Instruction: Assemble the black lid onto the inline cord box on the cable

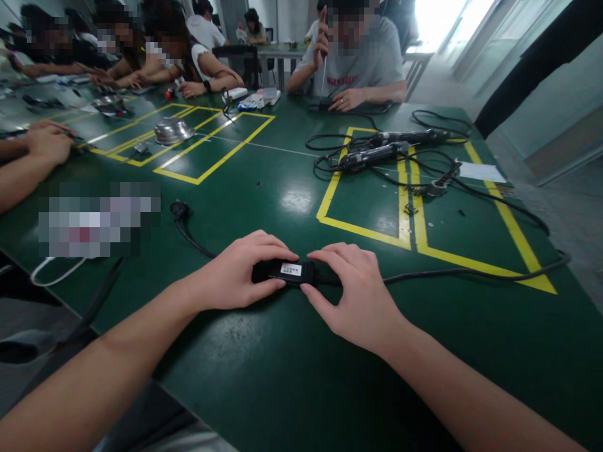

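Observation:
A black power adapter (307, 272) with a small white label lies near the front of the green table (264, 376), between my two hands. Thumb and fingers of my left hand (238, 271) close around its left part. At its right end, my right hand (355, 292) grips it with thumb and forefinger, the palm arched over the cable. From the left end a short cord runs to a black mains plug (179, 211) lying on the table. Another black cable (452, 272) leads away to the right and loops back at the table's edge.
Two black electric screwdrivers (374, 156) with tangled cables lie at the back right, near yellow tape outlines (365, 233). Beyond a metal part (438, 187) is white paper (480, 171). A metal bowl (173, 130) sits back left. Co-workers sit opposite; a neighbour's hands (49, 141) rest at left.

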A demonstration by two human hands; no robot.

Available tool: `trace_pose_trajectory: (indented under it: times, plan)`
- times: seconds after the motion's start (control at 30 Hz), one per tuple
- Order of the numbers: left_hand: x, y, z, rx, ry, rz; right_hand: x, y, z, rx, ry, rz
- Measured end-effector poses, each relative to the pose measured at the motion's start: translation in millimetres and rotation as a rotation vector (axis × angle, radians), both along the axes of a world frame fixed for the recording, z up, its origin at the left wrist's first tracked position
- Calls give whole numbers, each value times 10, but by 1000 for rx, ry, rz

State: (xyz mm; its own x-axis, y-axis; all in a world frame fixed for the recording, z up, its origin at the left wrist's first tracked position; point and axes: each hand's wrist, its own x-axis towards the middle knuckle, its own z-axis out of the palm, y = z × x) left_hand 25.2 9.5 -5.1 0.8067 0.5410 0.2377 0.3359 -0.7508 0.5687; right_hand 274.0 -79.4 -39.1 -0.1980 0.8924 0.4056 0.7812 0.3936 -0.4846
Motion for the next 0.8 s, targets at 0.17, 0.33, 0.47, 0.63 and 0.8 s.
trace_pose_trajectory:
  times: [0.17,0.33,0.47,0.63,0.8]
  plan:
    - [-3,-5,20,-19,14,-1,16,11,2,-30,-37,8]
    - [10,-15,23,-15,29,0,25,10,0,-21,-54,8]
    - [25,-18,14,-8,29,-2,24,11,-10,-27,-60,9]
    - [51,-24,15,-17,32,2,8,13,-20,-44,-50,14]
    - [49,-16,9,-67,3,15,-9,9,-13,-58,-30,24]
